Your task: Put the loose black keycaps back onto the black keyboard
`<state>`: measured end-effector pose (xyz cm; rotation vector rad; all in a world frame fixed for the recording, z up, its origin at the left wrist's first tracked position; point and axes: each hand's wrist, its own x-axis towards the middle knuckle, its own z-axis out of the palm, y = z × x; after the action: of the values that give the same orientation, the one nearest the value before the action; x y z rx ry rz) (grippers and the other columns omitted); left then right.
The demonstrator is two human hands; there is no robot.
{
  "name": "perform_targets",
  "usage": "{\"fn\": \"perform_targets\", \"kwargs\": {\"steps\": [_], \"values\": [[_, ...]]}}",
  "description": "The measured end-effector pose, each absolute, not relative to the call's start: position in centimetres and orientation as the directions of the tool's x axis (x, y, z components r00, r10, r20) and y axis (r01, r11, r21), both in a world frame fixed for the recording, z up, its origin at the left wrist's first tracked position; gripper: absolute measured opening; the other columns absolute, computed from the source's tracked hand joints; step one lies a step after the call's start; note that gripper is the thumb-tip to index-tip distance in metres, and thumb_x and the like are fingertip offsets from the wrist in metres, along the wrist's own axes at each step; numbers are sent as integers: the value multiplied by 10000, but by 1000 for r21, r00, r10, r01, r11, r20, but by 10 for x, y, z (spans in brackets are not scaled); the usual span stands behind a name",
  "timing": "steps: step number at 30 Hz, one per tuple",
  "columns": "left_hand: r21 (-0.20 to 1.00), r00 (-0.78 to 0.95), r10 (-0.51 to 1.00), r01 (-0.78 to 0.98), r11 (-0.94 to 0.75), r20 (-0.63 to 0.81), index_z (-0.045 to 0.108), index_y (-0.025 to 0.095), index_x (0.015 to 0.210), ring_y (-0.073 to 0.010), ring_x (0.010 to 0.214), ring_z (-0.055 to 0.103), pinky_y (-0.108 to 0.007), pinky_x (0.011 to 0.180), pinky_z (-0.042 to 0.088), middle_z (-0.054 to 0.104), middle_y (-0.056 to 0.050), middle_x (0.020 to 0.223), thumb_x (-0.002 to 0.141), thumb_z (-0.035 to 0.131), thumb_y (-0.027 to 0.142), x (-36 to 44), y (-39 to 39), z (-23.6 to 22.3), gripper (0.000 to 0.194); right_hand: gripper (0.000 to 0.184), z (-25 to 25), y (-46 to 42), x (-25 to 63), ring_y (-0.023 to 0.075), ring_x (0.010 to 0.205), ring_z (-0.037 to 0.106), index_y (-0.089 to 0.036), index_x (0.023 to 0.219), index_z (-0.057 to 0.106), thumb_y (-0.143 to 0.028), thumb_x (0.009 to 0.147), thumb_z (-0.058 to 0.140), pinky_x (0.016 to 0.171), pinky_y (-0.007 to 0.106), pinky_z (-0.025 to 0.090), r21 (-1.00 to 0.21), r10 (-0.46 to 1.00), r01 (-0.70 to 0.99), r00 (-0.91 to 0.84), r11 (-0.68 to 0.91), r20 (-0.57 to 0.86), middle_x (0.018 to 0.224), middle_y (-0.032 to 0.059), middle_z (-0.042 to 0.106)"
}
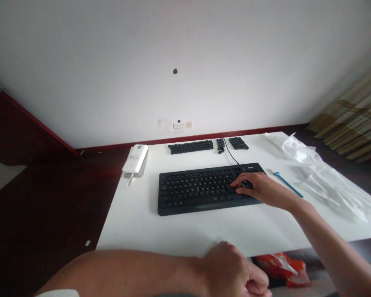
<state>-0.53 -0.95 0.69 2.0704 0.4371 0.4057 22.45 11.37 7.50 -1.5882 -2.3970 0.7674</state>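
A black keyboard (198,201) lies on the white table, with keycaps on most of its visible part. My right hand (250,185) rests over its right side. Thumb and index finger come close together at the keys there; anything between the tips is too small to make out. In front of the table's near edge, my left hand (238,268) is closed in a fist, its inside hidden. Behind the keyboard lie loose keycaps: a long block (191,146), a small cluster (220,145) and a number-pad block (238,143).
A blue stick-like tool (287,184) lies right of the keyboard, beside crumpled clear plastic (330,177). A white device with a short cable (136,159) sits at the table's left edge (114,218). The keyboard's cord (230,152) runs backward. A red bag (284,268) shows below the table.
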Motion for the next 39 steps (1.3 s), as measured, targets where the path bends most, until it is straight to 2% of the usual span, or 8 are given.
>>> {"fn": "perform_targets", "kwargs": {"steps": [6, 15, 29, 39], "values": [[839, 897, 439, 195, -508, 57, 388, 195, 564, -75, 516, 406, -234, 547, 300, 341, 70, 496, 836, 658, 357, -5, -9, 14, 416, 249, 72, 111, 221, 270, 1100, 707, -283, 1119, 783, -343, 965, 597, 986, 401, 510, -437, 892, 831, -435, 344, -125, 1185, 39, 768], [797, 918, 394, 198, -570, 53, 419, 206, 581, -95, 554, 459, -242, 553, 302, 395, 69, 508, 836, 658, 363, -2, -9, 11, 383, 223, 66, 108, 218, 275, 1061, 713, -310, 1123, 771, -296, 984, 597, 976, 412, 516, -341, 895, 861, -434, 377, -106, 1190, 27, 754], [778, 922, 382, 194, -598, 64, 457, 217, 611, -102, 572, 516, -243, 542, 308, 437, 66, 520, 852, 625, 386, -1, -11, 5, 339, 200, 65, 109, 215, 254, 984, 729, -327, 1080, 777, -265, 944, 643, 920, 382, 527, -293, 907, 881, -411, 370, -90, 1131, 8, 758], [743, 933, 350, 175, -646, 84, 474, 215, 629, -99, 606, 566, -235, 539, 320, 500, 66, 551, 869, 646, 374, -2, -10, 7, 336, 206, 65, 105, 215, 253, 966, 739, -332, 1112, 770, -299, 977, 617, 889, 382, 537, -263, 899, 877, -433, 402, -71, 1151, 11, 755]]}}
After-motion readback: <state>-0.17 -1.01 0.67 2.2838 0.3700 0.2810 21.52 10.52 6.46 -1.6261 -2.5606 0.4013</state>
